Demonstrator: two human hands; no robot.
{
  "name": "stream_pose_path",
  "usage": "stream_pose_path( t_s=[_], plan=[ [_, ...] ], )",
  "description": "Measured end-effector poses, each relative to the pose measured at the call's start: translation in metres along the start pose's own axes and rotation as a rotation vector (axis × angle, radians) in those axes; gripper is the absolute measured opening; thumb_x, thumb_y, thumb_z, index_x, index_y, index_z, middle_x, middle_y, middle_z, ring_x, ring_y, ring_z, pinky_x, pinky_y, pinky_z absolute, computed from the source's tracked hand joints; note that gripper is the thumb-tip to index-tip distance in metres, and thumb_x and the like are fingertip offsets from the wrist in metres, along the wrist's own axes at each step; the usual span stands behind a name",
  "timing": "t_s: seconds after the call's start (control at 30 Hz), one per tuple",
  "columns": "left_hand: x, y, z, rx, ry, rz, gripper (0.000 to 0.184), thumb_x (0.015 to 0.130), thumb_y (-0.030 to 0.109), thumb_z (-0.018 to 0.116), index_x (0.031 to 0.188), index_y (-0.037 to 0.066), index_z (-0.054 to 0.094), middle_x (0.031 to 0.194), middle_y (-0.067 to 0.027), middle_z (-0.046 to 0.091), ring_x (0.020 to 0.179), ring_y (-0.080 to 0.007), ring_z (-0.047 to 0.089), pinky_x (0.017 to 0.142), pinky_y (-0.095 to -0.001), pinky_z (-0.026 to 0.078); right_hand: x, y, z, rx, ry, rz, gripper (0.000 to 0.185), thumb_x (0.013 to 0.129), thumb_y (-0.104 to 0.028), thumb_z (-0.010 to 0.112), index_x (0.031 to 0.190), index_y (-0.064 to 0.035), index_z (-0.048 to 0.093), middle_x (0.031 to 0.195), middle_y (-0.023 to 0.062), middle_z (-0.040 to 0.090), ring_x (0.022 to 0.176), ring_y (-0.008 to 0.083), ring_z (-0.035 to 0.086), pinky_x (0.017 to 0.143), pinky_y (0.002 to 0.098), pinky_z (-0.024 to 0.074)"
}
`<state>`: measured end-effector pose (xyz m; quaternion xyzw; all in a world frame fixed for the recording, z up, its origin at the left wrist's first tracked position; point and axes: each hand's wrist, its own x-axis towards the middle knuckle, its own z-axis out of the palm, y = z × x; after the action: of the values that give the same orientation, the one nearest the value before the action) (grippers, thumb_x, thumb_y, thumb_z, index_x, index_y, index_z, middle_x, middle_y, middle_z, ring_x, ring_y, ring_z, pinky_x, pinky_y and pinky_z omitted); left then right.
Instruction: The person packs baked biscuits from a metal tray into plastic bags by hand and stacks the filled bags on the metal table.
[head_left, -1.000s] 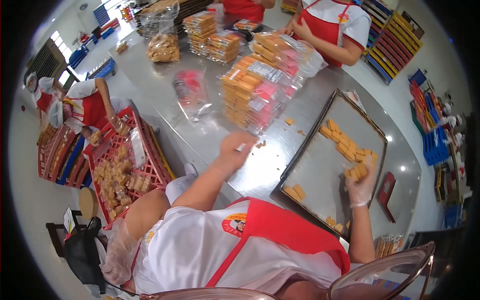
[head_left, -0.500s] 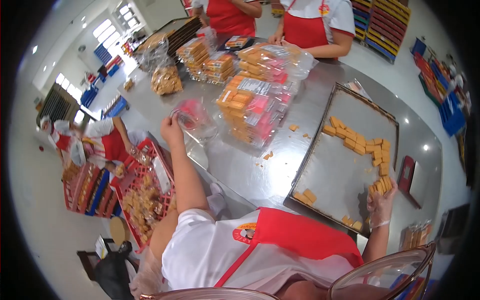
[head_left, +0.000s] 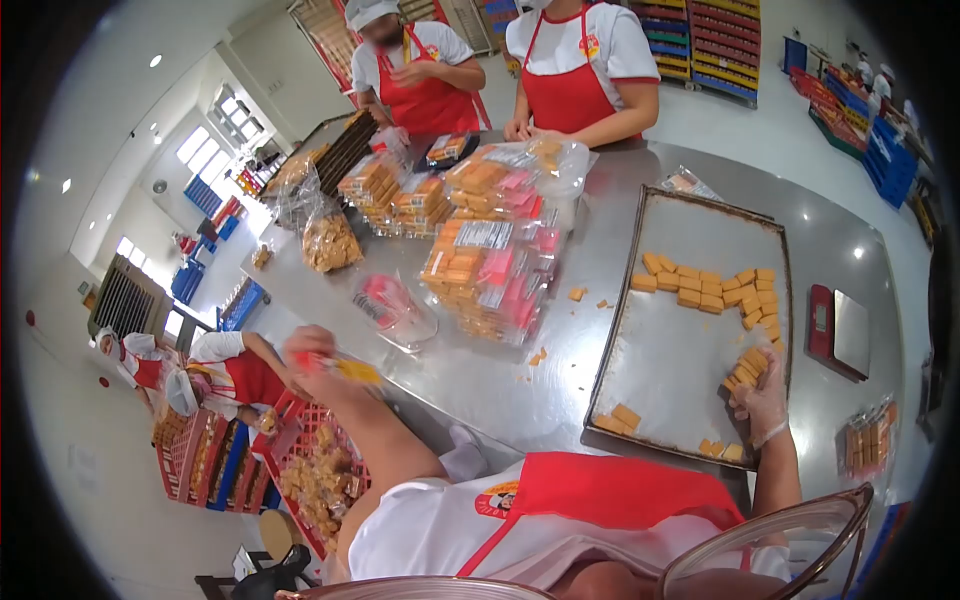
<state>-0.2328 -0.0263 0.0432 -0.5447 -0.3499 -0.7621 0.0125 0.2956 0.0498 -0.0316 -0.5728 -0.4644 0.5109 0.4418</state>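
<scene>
My gloved right hand (head_left: 762, 400) is closed around a small stack of rectangular biscuits (head_left: 747, 368), above the right side of a metal baking tray (head_left: 660, 370). More biscuits (head_left: 700, 288) lie in a bent band across the tray, with a few pieces near its front edge. Off the table's left edge, my bare left hand (head_left: 308, 348) grips a plastic bag (head_left: 350, 370) with red and yellow print, smeared by motion. A clear bag with pink print (head_left: 390, 308) lies on the table near that hand.
Packed biscuit bags (head_left: 480, 265) are stacked mid-table. A red-edged scale (head_left: 838, 330) stands right of the tray. A red crate (head_left: 275, 450) of bagged goods sits at lower left. Two co-workers in red aprons (head_left: 572, 85) stand across the table; others are at left.
My left hand has drawn back toward me from the bags on the table, with a printed bag in it. My right hand still holds biscuits over the tray. The view has shifted.
</scene>
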Motion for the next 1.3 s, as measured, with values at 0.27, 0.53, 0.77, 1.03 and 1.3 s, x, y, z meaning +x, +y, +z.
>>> stream_pose_path(
  t_s=[0.27, 0.53, 0.77, 1.03, 1.3],
  plan=[
    [-0.104, -0.027, 0.111, 0.472, -1.028, -0.117, 0.013, 0.056, 0.002, 0.053, 0.069, 0.005, 0.053, 0.073, -0.0121, 0.047, 0.072, -0.0302, 0.047, 0.062, -0.0404, 0.037, -0.006, 0.019, 0.008, -0.604, -0.219, -0.806, 0.043, 0.065, 0.005, 0.054, 0.104, -0.0087, 0.043, 0.088, 0.0128, 0.054, 0.077, 0.0284, 0.057, 0.065, 0.0329, 0.0463],
    [-0.169, -0.041, 0.139, 0.619, -0.748, -0.405, 0.009, 0.068, 0.007, 0.057, 0.076, 0.006, 0.058, 0.081, -0.0124, 0.049, 0.081, -0.0315, 0.049, 0.066, -0.0373, 0.041, -0.015, 0.013, 0.008, -0.726, -0.207, -0.866, 0.041, 0.065, 0.006, 0.053, 0.103, -0.0105, 0.047, 0.088, 0.0130, 0.055, 0.076, 0.0295, 0.057, 0.064, 0.0317, 0.0458],
    [-0.156, -0.035, 0.101, 0.385, -1.142, -0.290, 0.025, 0.065, 0.018, 0.066, 0.090, 0.015, 0.065, 0.084, -0.0061, 0.054, 0.082, -0.0254, 0.051, 0.068, -0.0357, 0.041, -0.012, 0.022, 0.003, -0.667, -0.196, -0.646, 0.038, 0.069, -0.001, 0.054, 0.105, -0.0116, 0.046, 0.088, 0.0124, 0.057, 0.078, 0.0291, 0.058, 0.066, 0.0330, 0.0463],
    [-0.171, -0.029, 0.105, 0.688, -1.035, -0.217, 0.025, 0.065, 0.025, 0.066, 0.089, 0.019, 0.066, 0.077, -0.0053, 0.052, 0.076, -0.0228, 0.050, 0.069, -0.0355, 0.040, -0.013, 0.015, -0.007, -0.662, -0.132, -0.442, 0.043, 0.070, -0.015, 0.055, 0.110, -0.0175, 0.040, 0.084, 0.0134, 0.060, 0.079, 0.0320, 0.059, 0.069, 0.0377, 0.0468],
    [-0.176, -0.031, 0.116, 0.777, -0.924, -0.309, 0.020, 0.070, 0.029, 0.062, 0.084, 0.015, 0.067, 0.074, -0.0108, 0.053, 0.074, -0.0281, 0.053, 0.066, -0.0373, 0.041, 0.000, 0.040, -0.016, -0.223, -0.219, -0.315, 0.049, 0.068, -0.006, 0.055, 0.113, -0.0120, 0.036, 0.088, 0.0077, 0.056, 0.079, 0.0196, 0.058, 0.071, 0.0300, 0.0466]
  ],
)
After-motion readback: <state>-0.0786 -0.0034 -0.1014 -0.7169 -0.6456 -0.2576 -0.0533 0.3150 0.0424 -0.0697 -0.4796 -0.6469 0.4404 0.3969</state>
